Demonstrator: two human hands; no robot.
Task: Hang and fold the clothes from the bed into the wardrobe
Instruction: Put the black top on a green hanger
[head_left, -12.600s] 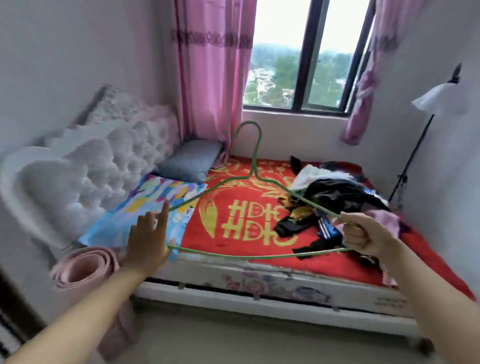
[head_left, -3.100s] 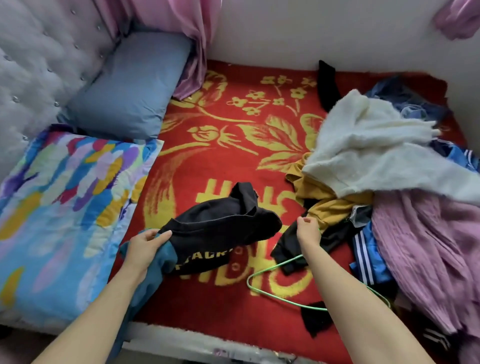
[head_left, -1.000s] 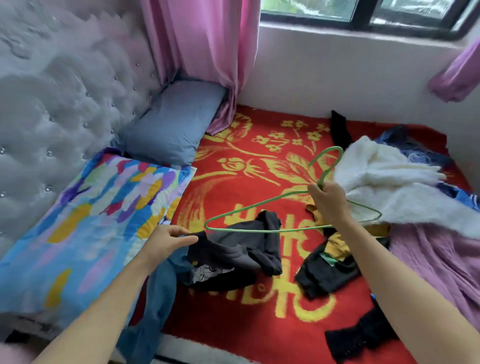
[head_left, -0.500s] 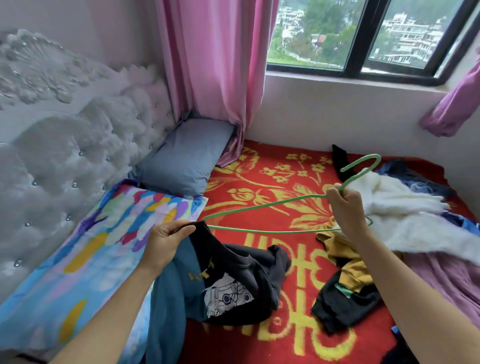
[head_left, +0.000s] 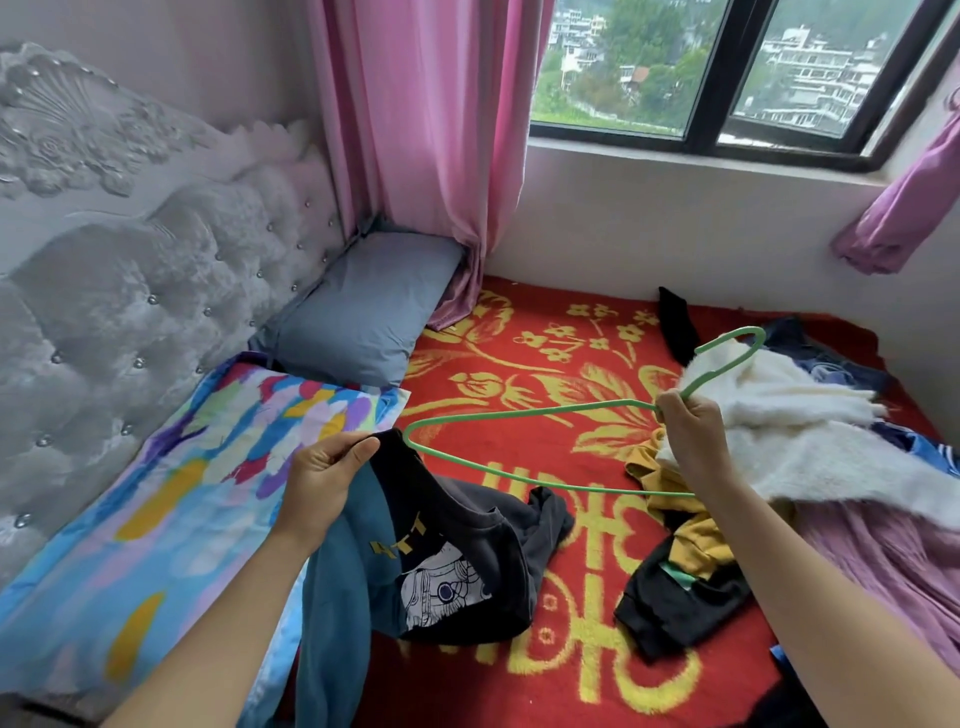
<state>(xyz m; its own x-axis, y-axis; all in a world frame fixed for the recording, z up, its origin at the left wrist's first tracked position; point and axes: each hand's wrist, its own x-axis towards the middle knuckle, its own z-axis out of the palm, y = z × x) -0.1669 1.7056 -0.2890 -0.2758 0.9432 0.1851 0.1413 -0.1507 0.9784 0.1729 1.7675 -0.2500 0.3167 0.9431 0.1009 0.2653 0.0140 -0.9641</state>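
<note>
Dark T-shirt (head_left: 457, 561) and green hanger (head_left: 545, 409) held over the bed (head_left: 597, 597).
Left hand (head_left: 322, 478) pinches the shirt's edge in its fingers; right hand (head_left: 691, 431) curls its fingers round the hanger's neck.

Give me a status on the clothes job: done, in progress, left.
Done: nothing visible; the green hanger is bare, and the wardrobe is out of view. In hand: the left hand pinches an edge of the black-and-teal top, the right hand grips the hanger at its neck. Left: the white fluffy garment, yellow-and-black garment and pink garment lie heaped on the bed.
</note>
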